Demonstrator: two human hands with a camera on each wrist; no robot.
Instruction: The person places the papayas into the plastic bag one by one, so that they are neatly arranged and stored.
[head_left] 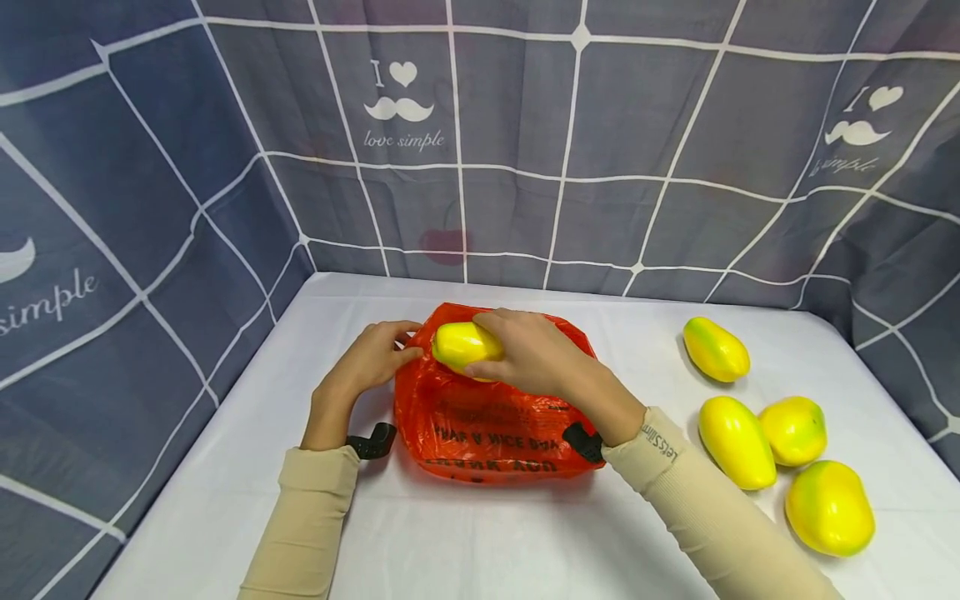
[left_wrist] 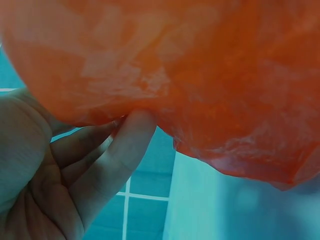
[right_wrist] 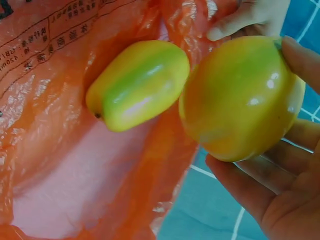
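A red plastic bag with black print lies on the white table, its mouth spread wide. My right hand grips a yellow-green mango over the bag's mouth, towards its left side. In the right wrist view, a second mango lies inside the bag, beside the held mango. My left hand pinches the bag's left rim; in the left wrist view its fingers meet the edge of the red plastic.
Several more mangoes stay on the right of the white table, one farther back and the others grouped nearer, including a rounder mango. A grey checked curtain hangs behind the table and along its sides.
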